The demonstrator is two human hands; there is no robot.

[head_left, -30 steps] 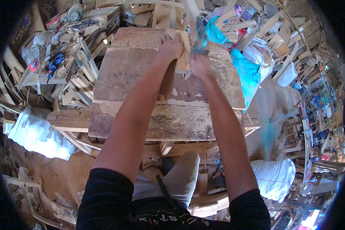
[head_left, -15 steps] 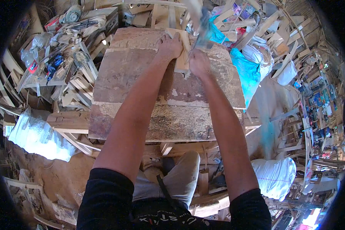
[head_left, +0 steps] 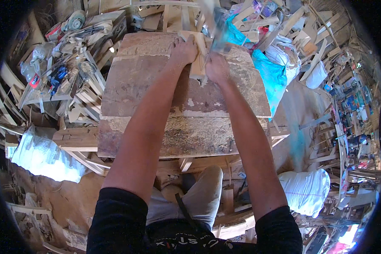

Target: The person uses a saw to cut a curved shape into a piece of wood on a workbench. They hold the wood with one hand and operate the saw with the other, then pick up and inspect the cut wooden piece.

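Observation:
A short, pale piece of wood (head_left: pixel 197 69) lies lengthwise on the worn brown tabletop (head_left: pixel 135 84), near its far edge. From the left, my left hand (head_left: pixel 184 51) is closed over the wood's far part, fingers curled onto it. My right hand (head_left: pixel 217 68) is closed against its right side, with the fingertips partly hidden. Just beyond my right hand stands a blurred upright object (head_left: pixel 218 36), pale above and greyish below; its kind cannot be made out. Both forearms stretch far across the tabletop.
Wood offcuts, a blue power tool (head_left: pixel 58 76) and a plastic bottle (head_left: pixel 33 77) crowd a side bench at left. Bright blue sheeting (head_left: pixel 269 76) and white sacks (head_left: pixel 305 192) lie to the right. A plastic-wrapped bundle (head_left: pixel 46 156) sits at lower left.
Both hands and the piece of wood sit slightly farther left in the picture, and the whole view has shifted a little. The hold on the wood looks the same.

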